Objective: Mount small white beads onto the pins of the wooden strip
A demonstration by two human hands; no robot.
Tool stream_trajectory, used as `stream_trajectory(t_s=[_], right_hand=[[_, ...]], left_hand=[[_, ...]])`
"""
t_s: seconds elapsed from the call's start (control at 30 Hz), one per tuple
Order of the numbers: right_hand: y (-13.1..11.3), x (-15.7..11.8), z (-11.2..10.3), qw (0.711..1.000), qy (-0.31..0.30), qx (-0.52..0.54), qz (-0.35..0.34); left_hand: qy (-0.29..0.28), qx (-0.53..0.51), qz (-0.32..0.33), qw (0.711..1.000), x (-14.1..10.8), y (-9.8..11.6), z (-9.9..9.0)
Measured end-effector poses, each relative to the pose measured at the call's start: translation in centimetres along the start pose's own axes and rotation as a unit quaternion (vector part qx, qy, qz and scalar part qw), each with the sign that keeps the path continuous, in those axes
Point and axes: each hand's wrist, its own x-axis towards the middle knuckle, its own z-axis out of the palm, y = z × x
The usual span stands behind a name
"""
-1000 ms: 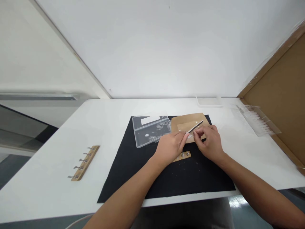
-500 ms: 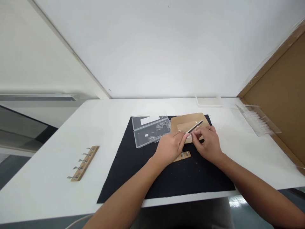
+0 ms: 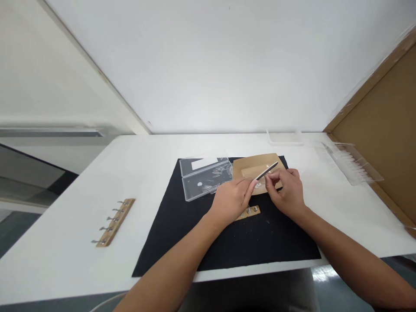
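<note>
My left hand (image 3: 231,196) is closed on a slim nail file (image 3: 268,170), dark on one face with a pale edge, pointing up to the right. Close to the file's far half, my right hand (image 3: 287,188) pinches thumb and fingers together; whatever is between them is too small to make out. Below both hands is a brown paper sheet (image 3: 242,167) with small white bits (image 3: 258,185) on it. A wooden strip with metal fittings (image 3: 251,212) lies partly under my left hand. Left of the paper, an open clear plastic case (image 3: 195,195) holds several clear nail tips (image 3: 218,171).
A black mat (image 3: 182,242) covers the middle of the white table (image 3: 81,208). At the left lies a second wooden strip with metal clips (image 3: 115,223). A clear tray (image 3: 284,142) stands at the back, and a clear case of tips (image 3: 352,164) rests by the cardboard wall (image 3: 380,112).
My right hand has shifted slightly to the right and up along the file, still pinching. The left hand and the file have barely moved.
</note>
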Motion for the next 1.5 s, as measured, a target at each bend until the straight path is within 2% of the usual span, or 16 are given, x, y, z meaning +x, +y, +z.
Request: stream_trajectory(t_s=[0.33,0.53,0.77,0.93,1.0,1.07,1.13,1.23,1.3,1.37,1.43,1.5], right_hand=[[-0.4,-0.2,-0.4,1.000,-0.006,0.028,0.003],[-0.3,-0.3,-0.5,0.999,-0.020,0.031,-0.002],[-0.1,-0.4,-0.5,0.998,-0.035,0.044,-0.014],[0.0,-0.4,-0.5,0.998,-0.045,0.050,-0.002],[0.1,-0.3,-0.6,0.998,-0.045,0.051,0.002],[0.1,-0.3,-0.6,0.998,-0.043,0.052,0.001],[0.1,-0.4,-0.6,0.998,-0.040,0.050,0.001],[0.1,-0.4,-0.6,0.998,-0.039,0.040,0.002],[0.1,-0.4,-0.7,0.999,-0.034,0.033,-0.005],[0.0,-0.4,-0.7,0.999,-0.025,0.028,-0.021],[-0.1,-0.5,-0.7,0.999,-0.019,0.022,-0.042],[-0.1,-0.4,-0.8,0.998,-0.017,0.021,-0.062]], left_hand=[[-0.003,0.024,-0.052,0.998,0.3,-0.2,-0.5],[0.009,0.062,-0.117,0.991,0.4,-0.5,-0.7],[0.034,0.188,-0.200,0.961,0.6,-1.7,-1.6],[-0.016,0.211,-0.287,0.934,0.8,-2.3,-2.2],[-0.022,0.218,-0.294,0.930,0.6,-2.6,-2.3],[-0.001,0.239,-0.281,0.929,0.5,-2.8,-2.3],[0.046,0.253,-0.257,0.932,0.4,-2.9,-2.3],[0.106,0.186,-0.169,0.962,0.6,-2.7,-2.3],[0.099,0.088,-0.076,0.988,0.8,-2.4,-2.1],[0.076,-0.006,0.001,0.997,0.9,-1.9,-1.7],[0.066,-0.078,0.027,0.994,0.9,-1.5,-1.3],[0.049,-0.130,0.020,0.990,0.9,-1.0,-1.1]])
